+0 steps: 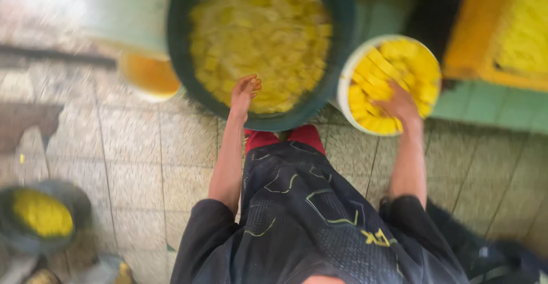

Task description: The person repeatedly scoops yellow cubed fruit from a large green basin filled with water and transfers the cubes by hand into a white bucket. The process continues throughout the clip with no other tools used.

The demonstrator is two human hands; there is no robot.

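In the upper middle of the frame my left hand (pixel 244 91) reaches into the big dark green tub (pixel 337 50) of yellow pieces (pixel 260 33). My right hand (pixel 399 104) rests in the white bucket (pixel 345 93), upper right.

A speckled grey tiled floor (pixel 131 147) with dark grout lines meets a green painted ledge (pixel 491 104).

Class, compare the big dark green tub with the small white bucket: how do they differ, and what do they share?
The green tub is far wider than the white bucket. The tub's wall is dark green, the bucket's white. The left hand reaches into the tub; the right hand rests in the bucket. Both are round, stand on the tiled floor and hold yellow pieces.
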